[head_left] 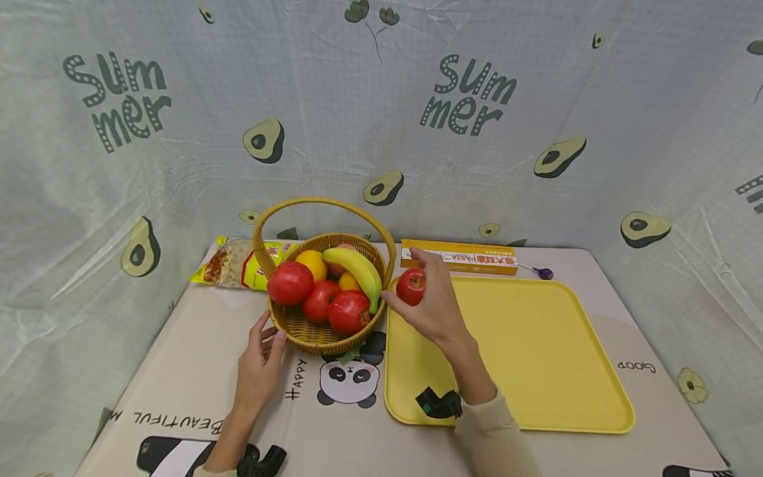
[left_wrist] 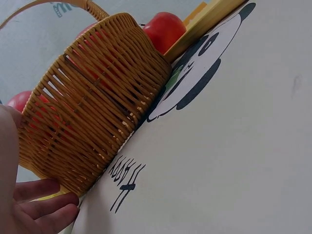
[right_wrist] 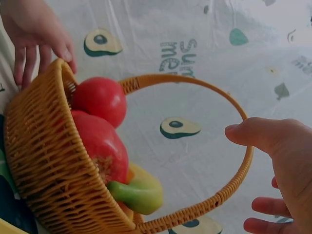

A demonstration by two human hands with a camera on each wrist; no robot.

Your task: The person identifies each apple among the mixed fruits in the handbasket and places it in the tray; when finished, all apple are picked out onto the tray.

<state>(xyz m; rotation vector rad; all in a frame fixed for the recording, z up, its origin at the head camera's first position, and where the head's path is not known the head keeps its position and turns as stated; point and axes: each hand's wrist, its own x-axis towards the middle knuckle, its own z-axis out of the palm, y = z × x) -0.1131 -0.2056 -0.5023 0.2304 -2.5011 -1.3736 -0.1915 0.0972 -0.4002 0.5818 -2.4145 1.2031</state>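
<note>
A wicker basket (head_left: 306, 343) with a tall arched handle holds a banana (head_left: 361, 270), orange fruits and several red fruits, one a pomegranate (head_left: 348, 313). At its left front side, my left hand (head_left: 260, 364) touches the wall with loosely extended fingers, the thumb near the rim. My right hand (head_left: 438, 301) is right of the basket, thumb and fingers spread around a red apple (head_left: 410, 287) by the near-left corner of the yellow tray's far edge. No fruit shows between thumb and fingers in the right wrist view, where the thumb (right_wrist: 253, 131) overlaps the handle.
The yellow tray (head_left: 524, 351) lies on the right of the printed tablecloth. Behind it are an orange pasta box (head_left: 477, 258) and a purple lollipop (head_left: 544, 273). A yellow food packet (head_left: 232, 264) lies behind the basket's left side. A printed curtain (head_left: 334, 99) hangs around the table.
</note>
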